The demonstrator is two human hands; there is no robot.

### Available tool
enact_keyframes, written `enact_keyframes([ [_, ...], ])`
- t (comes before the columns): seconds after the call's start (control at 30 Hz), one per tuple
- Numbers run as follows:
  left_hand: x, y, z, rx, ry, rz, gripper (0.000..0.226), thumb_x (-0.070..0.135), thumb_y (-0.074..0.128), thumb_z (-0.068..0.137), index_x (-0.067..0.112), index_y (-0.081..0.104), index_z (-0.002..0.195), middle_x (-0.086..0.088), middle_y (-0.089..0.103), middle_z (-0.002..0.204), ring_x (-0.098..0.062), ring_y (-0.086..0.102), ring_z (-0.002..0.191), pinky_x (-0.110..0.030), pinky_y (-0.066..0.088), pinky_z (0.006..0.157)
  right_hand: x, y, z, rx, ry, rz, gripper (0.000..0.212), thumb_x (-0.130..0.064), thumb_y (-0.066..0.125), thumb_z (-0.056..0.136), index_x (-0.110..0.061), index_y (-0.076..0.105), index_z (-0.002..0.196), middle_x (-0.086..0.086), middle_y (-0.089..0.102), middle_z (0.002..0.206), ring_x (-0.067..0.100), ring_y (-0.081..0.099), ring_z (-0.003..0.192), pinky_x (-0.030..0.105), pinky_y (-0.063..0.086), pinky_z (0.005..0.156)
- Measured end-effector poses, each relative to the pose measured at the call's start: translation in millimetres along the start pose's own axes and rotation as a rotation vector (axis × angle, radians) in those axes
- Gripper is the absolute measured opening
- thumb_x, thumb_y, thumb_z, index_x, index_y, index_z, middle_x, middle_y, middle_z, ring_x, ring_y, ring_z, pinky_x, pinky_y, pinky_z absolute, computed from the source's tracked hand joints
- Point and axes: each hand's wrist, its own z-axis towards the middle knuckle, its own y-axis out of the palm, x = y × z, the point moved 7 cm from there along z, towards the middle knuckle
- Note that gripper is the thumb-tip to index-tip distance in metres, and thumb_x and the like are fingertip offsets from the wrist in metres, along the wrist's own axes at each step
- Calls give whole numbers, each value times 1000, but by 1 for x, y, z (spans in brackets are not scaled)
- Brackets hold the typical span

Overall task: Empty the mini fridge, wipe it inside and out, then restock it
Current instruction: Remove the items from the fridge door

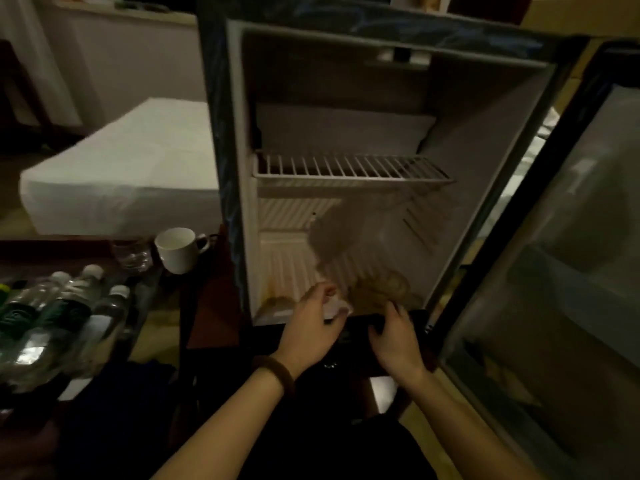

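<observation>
The mini fridge (485, 168) stands open in front of me, with nothing on its wire shelf (349, 168). Its ribbed white floor shows brown stains (384, 289) near the front. My left hand (311, 323) is at the front lip of the floor and holds a small white cloth or tissue (337, 308). My right hand (394, 337) rests on the dark bottom edge of the fridge, fingers bent over it. The glass door (554, 271) is swung open to the right.
Several water bottles (62, 306) lie on a dark tray at the left. A white mug (178, 249) and a glass (133, 254) stand behind them. A white bed (121, 168) is beyond, left of the fridge.
</observation>
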Motion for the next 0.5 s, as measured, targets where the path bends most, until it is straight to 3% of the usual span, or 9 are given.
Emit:
enact_keyframes([
  [0.07,-14,28,8,-64,-32,59,42,22,58,89,18,43,129,2,48,131,-14,46,120,-14,35,87,24,6,5,12,52,57,36,-3,53,88,-3,51,124,16,52,126,31,47,120,31,37,98],
  [0.2,-25,67,28,-107,45,253,46,22,54,90,17,41,134,0,43,138,-15,37,127,-23,28,105,38,8,23,138,30,191,37,11,48,84,5,54,120,23,56,122,35,51,117,34,36,101],
  [0.3,-18,95,43,-116,190,437,47,13,56,85,10,46,131,-6,45,136,-22,35,129,-31,24,112,44,10,52,141,118,296,36,0,46,90,-2,50,125,17,48,131,32,43,125,36,30,109],
  [0.4,-17,118,55,-122,247,632,52,6,64,67,11,57,118,-7,56,120,-27,48,116,-43,37,103,51,7,77,242,172,191,42,-3,46,89,-7,48,131,14,37,142,28,29,135,29,13,113],
  [0.5,-20,129,71,-29,281,619,53,12,78,52,21,68,103,1,67,100,-20,62,90,-31,49,83,51,8,100,240,129,147,42,5,46,85,-3,56,125,19,46,136,34,37,130,38,20,113],
])
